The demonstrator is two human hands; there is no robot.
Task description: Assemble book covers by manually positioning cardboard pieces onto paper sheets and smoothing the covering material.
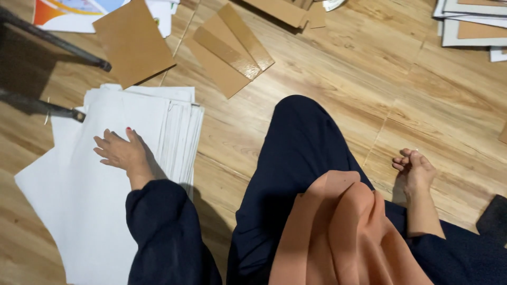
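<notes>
My left hand (120, 151) rests flat, fingers spread, on a stack of large white paper sheets (79, 200) lying on the wooden floor at the left. My right hand (414, 168) sits at the right, its fingers curled loosely, resting on the floor beside my dark-clothed knee (303, 137); it holds nothing that I can see. An orange cloth (343, 232) drapes over my lap in the lower middle.
Brown cardboard pieces (132, 42) and folded brown strips (229, 50) lie on the floor ahead. Dark metal furniture legs (53, 39) cross the upper left. More stacked sheets (470, 24) sit at the top right, printed paper (63, 13) at the top left.
</notes>
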